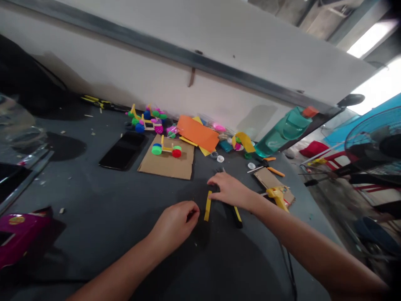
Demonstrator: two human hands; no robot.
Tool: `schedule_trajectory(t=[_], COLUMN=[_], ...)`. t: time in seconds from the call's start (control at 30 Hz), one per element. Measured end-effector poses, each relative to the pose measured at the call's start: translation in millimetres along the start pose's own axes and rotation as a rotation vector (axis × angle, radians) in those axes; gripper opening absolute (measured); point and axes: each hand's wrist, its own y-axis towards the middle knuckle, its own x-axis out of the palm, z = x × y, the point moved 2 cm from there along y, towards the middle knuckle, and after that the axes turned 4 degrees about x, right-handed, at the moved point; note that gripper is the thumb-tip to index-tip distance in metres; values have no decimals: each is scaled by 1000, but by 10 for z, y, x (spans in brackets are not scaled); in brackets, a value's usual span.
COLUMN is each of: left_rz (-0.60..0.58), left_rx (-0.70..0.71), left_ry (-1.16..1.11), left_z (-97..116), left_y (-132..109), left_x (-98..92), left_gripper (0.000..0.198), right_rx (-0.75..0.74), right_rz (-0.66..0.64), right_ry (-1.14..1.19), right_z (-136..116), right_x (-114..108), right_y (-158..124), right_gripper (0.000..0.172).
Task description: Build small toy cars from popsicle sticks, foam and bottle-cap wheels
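My left hand (pixel 177 220) is over the dark table with its fingers curled in and the thumb against them; anything inside is hidden. To its right lies a flat yellow strip (pixel 207 207). My right hand (pixel 232 191) reaches over the far end of that strip, thumb and forefinger apart, the thumb tip close to or touching it. Partly under this hand is a tool with black and yellow handles (pixel 237 215), its grey tip showing beyond the fingers. Beyond both hands, a small yellow frame with coloured wheels (pixel 167 149) stands on a cardboard piece (pixel 166 166).
A black phone (pixel 124 151) lies left of the cardboard. Behind are several small wheeled models (pixel 147 121), orange paper (pixel 198 133) and a tilted teal bottle (pixel 283 130). At right are orange-handled scissors (pixel 275 171) and a yellow glue gun (pixel 278 196); a purple box (pixel 23 236) is at left.
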Motion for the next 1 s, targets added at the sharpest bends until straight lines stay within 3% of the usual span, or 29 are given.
schedule_trajectory(t=[0.07, 0.23, 0.43, 0.63, 0.8, 1.0], left_rz=[-14, 11, 103, 124, 205, 182], left_rx=[-10, -28, -32, -20, -73, -198], left_ry=[12, -17, -39, -40, -160, -411], left_z=[-5, 9, 5, -12, 14, -27], left_y=[13, 27, 27, 26, 23, 36], left_x=[8, 6, -4, -6, -30, -37], left_gripper=[17, 18, 18, 17, 25, 21], right_rx=[22, 3, -45, -77, -3, 136], right_rz=[-42, -110, 13, -70, 37, 189], right_ry=[-39, -7, 20, -6, 302, 711], right_z=[-46, -25, -109, -126, -245, -507], right_x=[65, 131, 123, 91, 59, 85], right_y=[7, 23, -91, -91, -185, -315], right_gripper=[28, 5, 9, 5, 5, 10])
